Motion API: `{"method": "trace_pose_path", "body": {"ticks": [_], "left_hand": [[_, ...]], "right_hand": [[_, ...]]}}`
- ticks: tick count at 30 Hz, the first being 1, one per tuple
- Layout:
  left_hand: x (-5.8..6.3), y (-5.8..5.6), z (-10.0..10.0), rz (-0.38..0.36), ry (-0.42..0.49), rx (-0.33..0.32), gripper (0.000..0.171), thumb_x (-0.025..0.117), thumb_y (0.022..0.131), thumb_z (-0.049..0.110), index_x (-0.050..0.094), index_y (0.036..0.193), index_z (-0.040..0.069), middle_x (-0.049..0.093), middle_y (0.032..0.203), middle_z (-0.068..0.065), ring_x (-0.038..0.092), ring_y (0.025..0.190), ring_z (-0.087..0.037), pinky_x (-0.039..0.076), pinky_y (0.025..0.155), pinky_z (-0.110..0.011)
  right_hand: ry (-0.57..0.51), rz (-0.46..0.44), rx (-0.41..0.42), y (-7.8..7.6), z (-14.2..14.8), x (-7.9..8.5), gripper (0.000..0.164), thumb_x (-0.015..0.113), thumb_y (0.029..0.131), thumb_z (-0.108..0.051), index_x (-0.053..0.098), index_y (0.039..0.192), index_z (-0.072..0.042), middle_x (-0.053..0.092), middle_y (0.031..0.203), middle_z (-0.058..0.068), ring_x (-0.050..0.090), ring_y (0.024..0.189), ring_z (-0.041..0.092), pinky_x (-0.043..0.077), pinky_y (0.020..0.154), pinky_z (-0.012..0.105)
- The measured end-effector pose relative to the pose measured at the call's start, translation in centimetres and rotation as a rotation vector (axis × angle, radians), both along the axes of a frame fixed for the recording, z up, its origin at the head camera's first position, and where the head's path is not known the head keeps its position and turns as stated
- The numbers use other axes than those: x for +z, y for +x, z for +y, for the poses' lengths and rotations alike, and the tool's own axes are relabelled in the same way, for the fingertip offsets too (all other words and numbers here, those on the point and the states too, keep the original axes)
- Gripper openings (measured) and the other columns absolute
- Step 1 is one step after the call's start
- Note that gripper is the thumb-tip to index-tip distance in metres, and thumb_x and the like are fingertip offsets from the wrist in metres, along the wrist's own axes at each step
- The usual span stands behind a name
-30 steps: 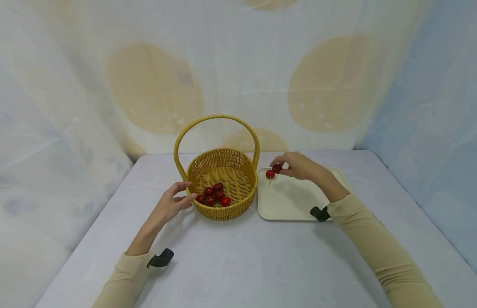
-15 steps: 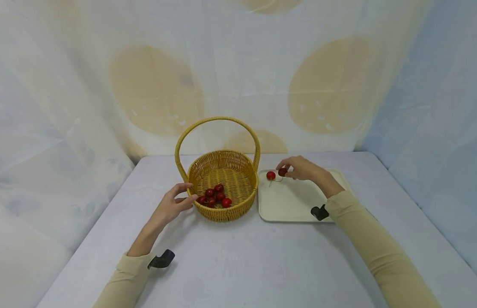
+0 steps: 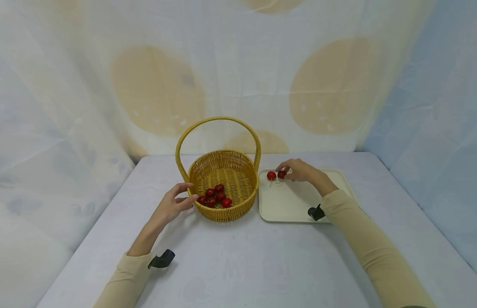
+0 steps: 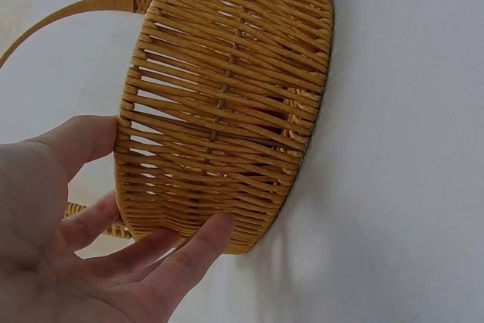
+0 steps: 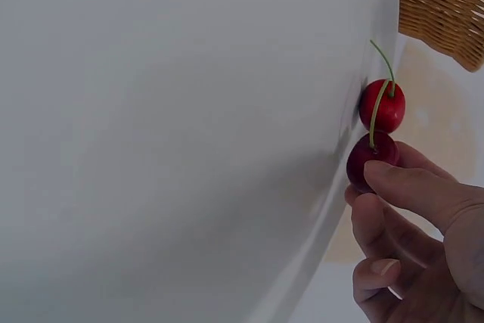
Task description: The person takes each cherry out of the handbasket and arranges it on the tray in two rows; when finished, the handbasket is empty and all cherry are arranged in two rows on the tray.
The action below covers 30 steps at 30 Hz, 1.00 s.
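A yellow wicker basket (image 3: 223, 215) with a tall hoop handle stands on the table. Several dark red cherries (image 3: 211, 202) lie in its front left part. My left hand (image 3: 176, 202) holds the basket's left side, thumb at the rim and other fingers against the woven outer wall (image 4: 227, 111). Over the far left of a cream tray (image 3: 288, 209), my right hand (image 3: 300, 170) pinches a dark cherry (image 5: 370, 158) between thumb and fingers, its green stem pointing up in the right wrist view. Right beside it sits a brighter red cherry (image 5: 383, 107) with a stem.
The tray stands close to the right of the basket on a pale cloth-covered table (image 3: 238, 265). Behind the table hangs a light curtain (image 3: 246, 77) with large tan shapes. More pale cloth hangs at the left and right sides.
My right hand first moved slightly right with the dark cherry, away from the bright one, then lowered it a little at the tray. The left hand keeps its place on the basket.
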<state>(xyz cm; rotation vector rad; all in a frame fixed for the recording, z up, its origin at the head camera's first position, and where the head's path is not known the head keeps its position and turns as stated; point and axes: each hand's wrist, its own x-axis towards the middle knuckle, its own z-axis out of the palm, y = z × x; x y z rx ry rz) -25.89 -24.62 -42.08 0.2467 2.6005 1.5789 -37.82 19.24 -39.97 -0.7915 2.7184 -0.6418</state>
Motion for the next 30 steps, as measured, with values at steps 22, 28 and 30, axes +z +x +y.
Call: {"method": "trace_pose_path", "body": {"ticks": [22, 28, 30], "left_hand": [[0.0, 0.0, 0.0, 0.013, 0.01, 0.003, 0.066, 0.067, 0.092, 0.042, 0.041, 0.143, 0.009, 0.039, 0.149, -0.019, 0.061, 0.12, -0.039, 0.06, 0.087, -0.033], [-0.1, 0.0, 0.0, 0.008, 0.007, -0.001, 0.067, 0.066, 0.093, 0.042, 0.04, 0.144, 0.008, 0.038, 0.15, -0.02, 0.06, 0.12, -0.04, 0.06, 0.089, -0.035], [-0.1, -0.1, 0.0, 0.012, 0.005, -0.011, 0.067, 0.065, 0.093, 0.041, 0.039, 0.145, 0.006, 0.037, 0.15, -0.022, 0.06, 0.12, -0.04, 0.06, 0.089, -0.036]], "right_hand": [[0.04, -0.022, -0.022, 0.1, 0.0, 0.6, 0.044, 0.063, 0.093, -0.005, 0.054, 0.136, -0.002, 0.061, 0.123, 0.027, 0.07, 0.078, 0.027, 0.058, 0.067, 0.03], [0.056, -0.014, 0.007, 1.1, -0.5, 2.9, 0.042, 0.062, 0.095, -0.012, 0.054, 0.135, -0.002, 0.065, 0.116, 0.025, 0.071, 0.083, 0.035, 0.059, 0.071, 0.035], [0.07, -0.005, 0.012, 1.4, -0.9, 3.7, 0.04, 0.063, 0.096, -0.014, 0.055, 0.134, -0.004, 0.067, 0.114, 0.022, 0.071, 0.082, 0.033, 0.06, 0.073, 0.034]]}}
